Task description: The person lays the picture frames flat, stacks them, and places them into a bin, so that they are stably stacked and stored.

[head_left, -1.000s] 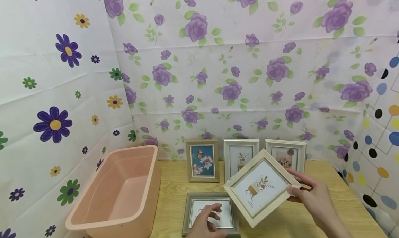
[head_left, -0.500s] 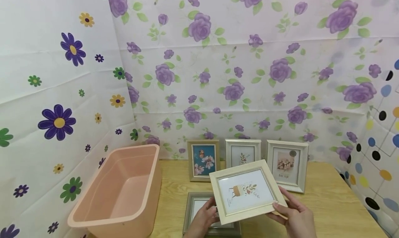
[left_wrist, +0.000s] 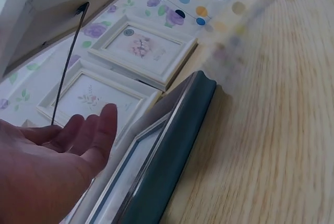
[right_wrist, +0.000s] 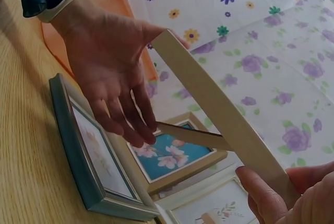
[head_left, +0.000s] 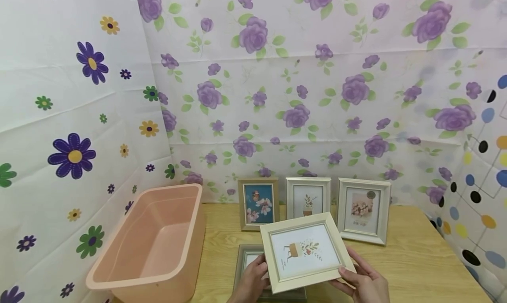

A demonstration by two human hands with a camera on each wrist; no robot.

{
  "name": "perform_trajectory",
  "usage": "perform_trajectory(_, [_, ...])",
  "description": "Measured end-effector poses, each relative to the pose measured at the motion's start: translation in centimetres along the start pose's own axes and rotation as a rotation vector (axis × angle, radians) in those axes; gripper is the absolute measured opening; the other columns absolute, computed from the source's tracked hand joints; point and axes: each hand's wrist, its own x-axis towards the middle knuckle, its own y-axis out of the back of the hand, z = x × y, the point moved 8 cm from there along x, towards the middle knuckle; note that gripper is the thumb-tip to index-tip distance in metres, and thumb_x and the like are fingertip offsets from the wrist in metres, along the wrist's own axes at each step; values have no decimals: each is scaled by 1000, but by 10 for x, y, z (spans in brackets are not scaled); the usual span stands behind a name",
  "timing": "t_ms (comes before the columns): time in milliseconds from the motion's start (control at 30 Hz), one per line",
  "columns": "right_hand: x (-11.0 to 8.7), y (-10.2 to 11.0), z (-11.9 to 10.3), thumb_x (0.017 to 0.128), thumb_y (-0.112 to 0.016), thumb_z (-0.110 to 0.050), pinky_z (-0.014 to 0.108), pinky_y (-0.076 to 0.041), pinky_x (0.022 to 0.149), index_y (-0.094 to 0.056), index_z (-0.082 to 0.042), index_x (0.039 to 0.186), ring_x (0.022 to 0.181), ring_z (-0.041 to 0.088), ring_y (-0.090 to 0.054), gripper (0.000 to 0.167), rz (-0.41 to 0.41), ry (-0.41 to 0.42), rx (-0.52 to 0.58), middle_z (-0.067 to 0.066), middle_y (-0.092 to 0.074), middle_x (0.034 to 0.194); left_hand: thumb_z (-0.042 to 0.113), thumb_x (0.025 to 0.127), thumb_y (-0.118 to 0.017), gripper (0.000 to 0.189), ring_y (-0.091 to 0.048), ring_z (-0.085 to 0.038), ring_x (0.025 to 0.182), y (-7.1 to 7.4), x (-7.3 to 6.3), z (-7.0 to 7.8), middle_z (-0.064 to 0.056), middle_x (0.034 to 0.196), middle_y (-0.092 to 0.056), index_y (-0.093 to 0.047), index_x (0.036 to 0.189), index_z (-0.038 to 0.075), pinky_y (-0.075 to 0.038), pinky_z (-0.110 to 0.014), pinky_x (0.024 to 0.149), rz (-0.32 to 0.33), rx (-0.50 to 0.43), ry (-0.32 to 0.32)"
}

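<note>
Where the near part of the table (head_left: 416, 254) runs out of view, we hold a cream frame (head_left: 306, 252) raised and tilted above a grey frame (right_wrist: 99, 153) that lies flat, its picture turned on its side. Our right hand (head_left: 364, 278) pinches the lower right corner, thumb on the front moulding and fingers behind. Our left hand (head_left: 253, 278) is at the opposite side, fingers relaxed and slightly apart, their tips by the loose end of a strut (right_wrist: 197, 137) swung out from the back.

We would expect something light and stiff, with a smooth border that might slide a little and a glossy front that could crack or smudge. We judge the moulding to be the safest hold, close to the corners; the strut looks thin, so its hinge deserves a gentle touch.

Our left fingertips are hidden behind the cream frame in the head view, and we cannot tell how firmly they meet the strut. The lower part of the middle standing frame (head_left: 308, 197), towards the table's far edge, is covered, as is most of the grey one.
</note>
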Motion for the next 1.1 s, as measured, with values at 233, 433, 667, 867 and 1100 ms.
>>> perform_trajectory(233, [3, 1, 4, 90, -79, 13, 40, -68, 84, -74, -54, 91, 87, 18, -81, 66, 21, 13, -8, 0, -74, 95, 27, 105, -63, 89, -62, -6, 122, 6, -4, 12, -5, 140, -63, -16, 163, -23, -56, -23, 100, 76, 108, -116])
perform_trajectory(433, [7, 1, 12, 89, -81, 12, 40, -69, 81, -75, -55, 89, 84, 19, -80, 67, 40, 11, -18, -1, -73, 94, 18, 104, -71, 83, -61, -5, 123, 12, -9, 19, -45, 157, -44, -26, 161, -22, -53, -18, 103, 179, 238, -202])
perform_trajectory(667, [9, 1, 21, 86, -83, 13, 40, -69, 80, -76, -55, 89, 82, 19, -81, 68, 44, 3, -8, -3, -75, 90, 22, 94, -84, 103, -57, -6, 129, 11, -18, 20, -31, 161, -44, -22, 166, -16, -55, -21, 100, 173, 239, -173])
perform_trajectory(867, [9, -1, 25, 84, -85, 13, 39, -69, 78, -76, -54, 90, 81, 19, -80, 67, 54, 12, -8, -2, -74, 91, 35, 87, -93, 118, -50, 2, 128, 3, -28, 26, -27, 153, -47, -21, 170, -5, -57, -26, 91, 166, 603, -327])
perform_trajectory(1100, [4, -15, 31, 83, -85, 14, 40, -69, 77, -80, -42, 117, 82, 24, -80, 65, 18, 23, -76, 7, -73, 98, 30, 80, -98, 119, -44, -4, 125, 18, -34, 28, -25, 151, -46, -26, 170, 0, -52, -27, 79, 290, 840, -378])
